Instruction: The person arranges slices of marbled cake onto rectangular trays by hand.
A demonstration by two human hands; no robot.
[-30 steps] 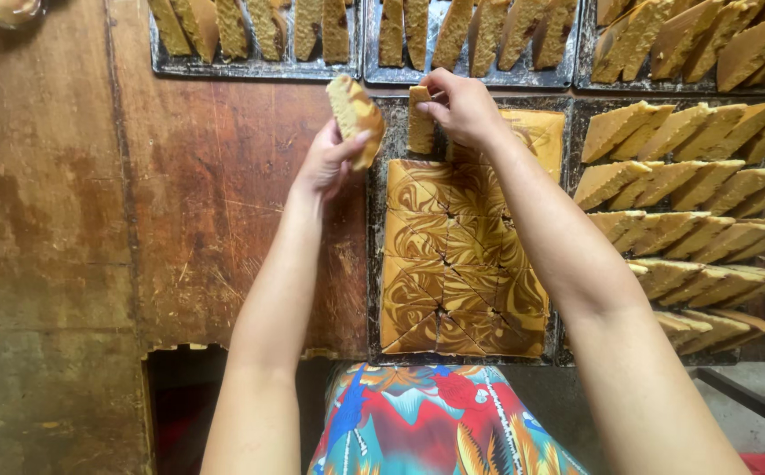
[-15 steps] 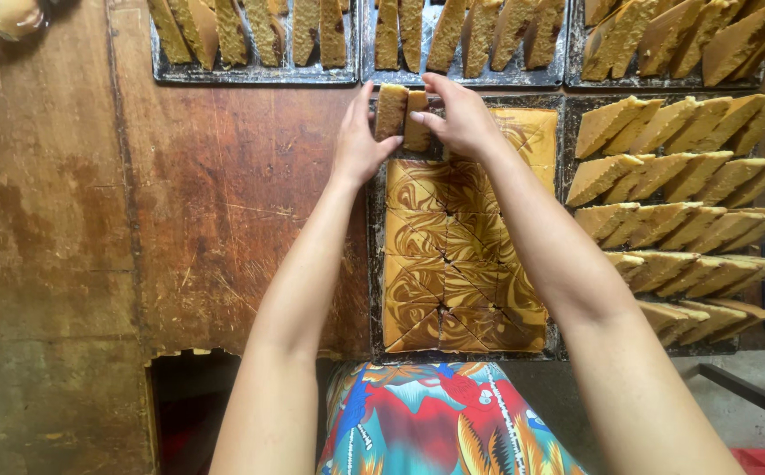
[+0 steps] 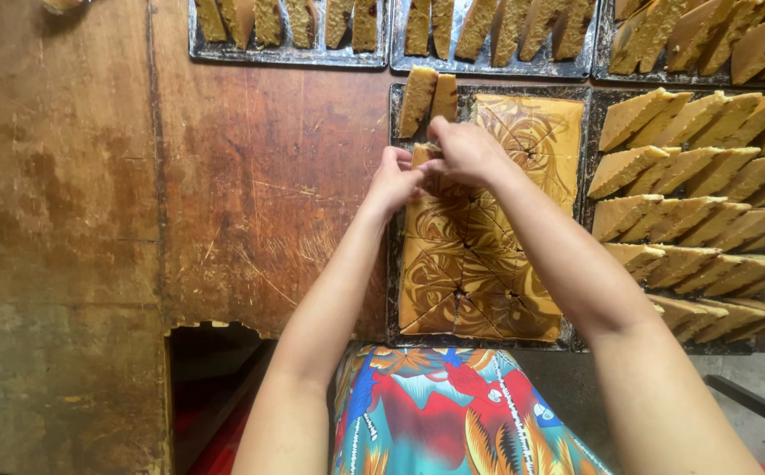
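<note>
Head view, looking straight down on a worn brown wooden bench (image 3: 250, 193).

Both hands over the near-left part of a dark metal tray (image 3: 394, 264) carrying a marbled, swirl-patterned slab (image 3: 479, 264) scored into triangular pieces. Left hand (image 3: 395, 180) at the slab's upper left edge, fingers curled down onto a cut piece (image 3: 424, 157) there. Right hand (image 3: 466, 151) just beside it, touching the left, fingertips pinched together on the same piece. Grip of both hands closed on that piece; exact finger placement partly hidden by the knuckles. Piece still within the slab's left column, not clearly lifted; cannot tell whether free of the tray.

Two pieces (image 3: 429, 98) already standing on edge at the tray's top left corner, side by side, leaning slightly. Remainder of the slab flat, cut lines visible, upper right corner intact.

To the right, touching that tray: another tray (image 3: 595, 123) filled with rows of tan wedges (image 3: 690, 189) set on edge and overlapping. Along the far edge of the bench: three more trays (image 3: 290, 57) with similar upright pieces, only partly in frame.

Bench edge near the body broken and ragged (image 3: 215, 327). Colourful patterned garment (image 3: 453, 413) at bottom centre.
</note>
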